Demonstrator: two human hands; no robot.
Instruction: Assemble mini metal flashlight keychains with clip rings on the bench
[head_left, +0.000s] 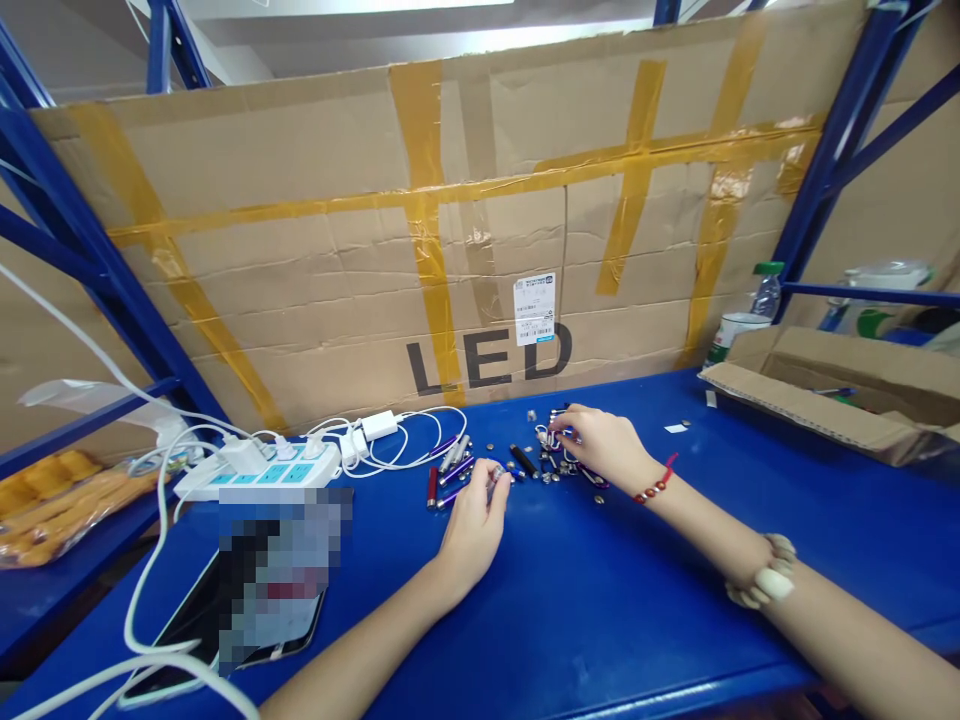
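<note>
"Desk (600,610) first: what colour is it, and where is the work?"

"Blue, with the small parts gathered toward its far side, just in front of the cardboard sheet (330,290) printed LED."

"And the left hand (472,535)?"

"Thumb and forefinger are pinched together around a small silvery piece (498,472), held at the near edge of the cluster."

"What lies about it?"

"Slim purple tubes (459,470) with metal ends, just beyond and to the left of the fingers. A red tube (432,488) sits at their left edge, and silver tubes (454,455) lie behind."

"Does the right hand (600,445) grip anything?"

"I can't tell. Its fingers curl down at the far right of the heap of small metal parts (551,466), and the tips are too small and crowded to read. A red cord bracelet (655,486) circles the wrist, with a chunky beaded bracelet (763,580) farther up the forearm."

"Anything between the two hands?"

"A black tube (524,461), tilted, beside those metal parts."

"And farther out?"

"On the left, a white power strip (287,472) with plugs and cables, and nearer, a phone (187,600) partly hidden by pixelation. On the right stands an open cardboard box (802,410), with a green-capped bottle (766,292) near its far left corner."
</note>
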